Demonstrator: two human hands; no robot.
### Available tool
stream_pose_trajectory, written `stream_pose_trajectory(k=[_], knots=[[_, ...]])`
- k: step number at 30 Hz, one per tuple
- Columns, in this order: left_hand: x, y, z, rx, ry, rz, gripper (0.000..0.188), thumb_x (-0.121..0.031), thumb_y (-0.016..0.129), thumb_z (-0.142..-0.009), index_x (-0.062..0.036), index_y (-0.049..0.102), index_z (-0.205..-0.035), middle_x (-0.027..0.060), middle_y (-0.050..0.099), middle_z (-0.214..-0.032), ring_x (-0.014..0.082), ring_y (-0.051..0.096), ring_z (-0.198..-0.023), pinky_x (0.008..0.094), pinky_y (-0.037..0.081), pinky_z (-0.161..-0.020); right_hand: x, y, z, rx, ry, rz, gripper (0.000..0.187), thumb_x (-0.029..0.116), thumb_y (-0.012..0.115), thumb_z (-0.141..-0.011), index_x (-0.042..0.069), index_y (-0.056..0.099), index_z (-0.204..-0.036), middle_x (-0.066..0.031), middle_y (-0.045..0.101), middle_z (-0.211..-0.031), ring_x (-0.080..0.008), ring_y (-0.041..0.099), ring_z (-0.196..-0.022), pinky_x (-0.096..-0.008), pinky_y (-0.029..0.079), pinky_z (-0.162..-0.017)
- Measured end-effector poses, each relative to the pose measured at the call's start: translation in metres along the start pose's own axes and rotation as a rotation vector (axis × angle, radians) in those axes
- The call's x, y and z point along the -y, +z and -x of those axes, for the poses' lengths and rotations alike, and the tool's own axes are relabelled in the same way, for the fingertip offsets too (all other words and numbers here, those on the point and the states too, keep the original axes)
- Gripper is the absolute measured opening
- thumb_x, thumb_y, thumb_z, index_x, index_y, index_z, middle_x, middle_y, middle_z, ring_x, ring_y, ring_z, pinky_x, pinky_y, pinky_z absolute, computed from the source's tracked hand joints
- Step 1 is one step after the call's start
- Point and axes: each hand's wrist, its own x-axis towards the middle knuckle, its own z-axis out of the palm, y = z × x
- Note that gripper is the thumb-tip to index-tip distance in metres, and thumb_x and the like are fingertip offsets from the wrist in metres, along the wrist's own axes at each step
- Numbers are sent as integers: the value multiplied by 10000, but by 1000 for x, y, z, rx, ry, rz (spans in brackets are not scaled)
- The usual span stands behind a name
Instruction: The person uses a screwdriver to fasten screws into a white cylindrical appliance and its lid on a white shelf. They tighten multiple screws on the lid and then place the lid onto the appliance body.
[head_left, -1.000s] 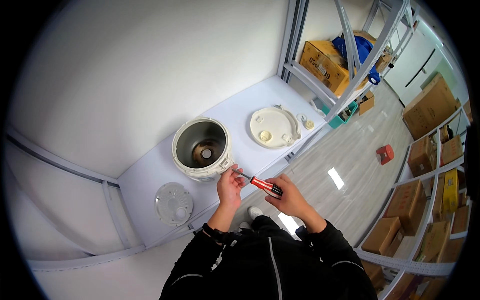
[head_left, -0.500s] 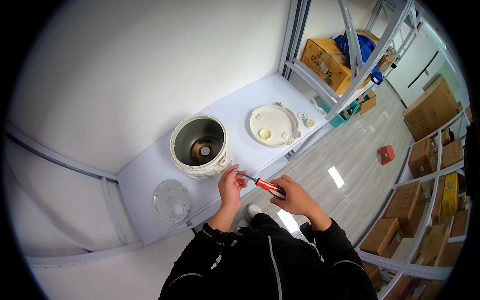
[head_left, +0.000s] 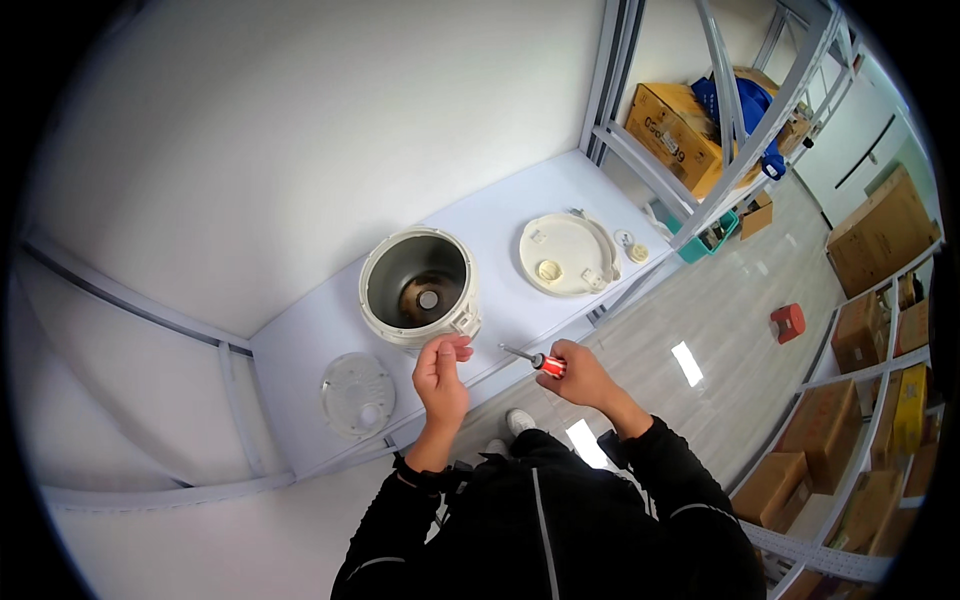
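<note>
In my right hand [head_left: 582,378] is a screwdriver [head_left: 550,364] with a red and white handle, its metal shaft pointing left toward the pot. My left hand [head_left: 440,388] is at the front of the white round cooker body [head_left: 467,322], close to its rim, with fingers bent together. Whether they touch the body or hold something small cannot be made out. The cooker body stands upright, its grey inside stained brown around a round centre piece. A round, pale perforated disc [head_left: 345,392] lies to its left. A round white lid [head_left: 560,245] lies to its right.
Beside the lid, a small cream cap [head_left: 638,253] and a white ring lie near the right end of the white table [head_left: 500,215]. Metal shelving with a yellow box [head_left: 675,135] rises beyond. A red stool [head_left: 788,322] stands on the floor; shelves of cardboard boxes [head_left: 820,415] line the right.
My left hand has moved away from the screwdriver's tip, left and up to the cooker's front. The screwdriver, still in my right hand, now stands apart from it. The view has shifted slightly.
</note>
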Motion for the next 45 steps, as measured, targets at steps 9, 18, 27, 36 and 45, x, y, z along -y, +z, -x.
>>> stream_pose_trajectory(k=[9,18,27,36,45], knots=[[27,-43,20,133,-9,-436,131,4,515,-1019,-24,633,-1069,43,632,-798,143,576,-696,318,487,-654,14,23,-48,-74,-349,-360,578,-15,690,-855,34,586,-1421,-168,615,-1251,-350,631,-1152,-429,495,-1039],[19,-39,13,129,113,-861,200,-31,577,-958,-69,638,-1145,161,708,-795,403,704,-751,493,542,-672,26,28,-74,-5,-427,-309,710,-40,697,-828,43,531,-1513,-200,554,-1428,-369,568,-1320,-442,440,-1149],[19,-29,8,41,190,-985,310,-298,801,-959,-95,712,-1177,117,703,-736,355,702,-687,459,532,-605,19,28,-97,93,-430,-362,632,-47,692,-872,69,548,-1477,-141,603,-1350,-266,634,-1228,-400,508,-1065],[31,-17,0,-136,293,-1015,254,-276,898,-857,-105,762,-987,84,654,-646,294,656,-574,412,487,-517,10,20,-109,189,-310,-373,515,-30,700,-906,32,597,-1407,-110,684,-1241,-215,688,-1180,-373,563,-1002],[34,-16,1,-11,388,-821,238,-177,934,-799,-79,733,-878,81,601,-616,272,578,-521,383,443,-502,14,3,-114,268,-233,-483,299,9,719,-928,17,654,-1220,-106,714,-1129,-203,722,-976,-357,571,-905]])
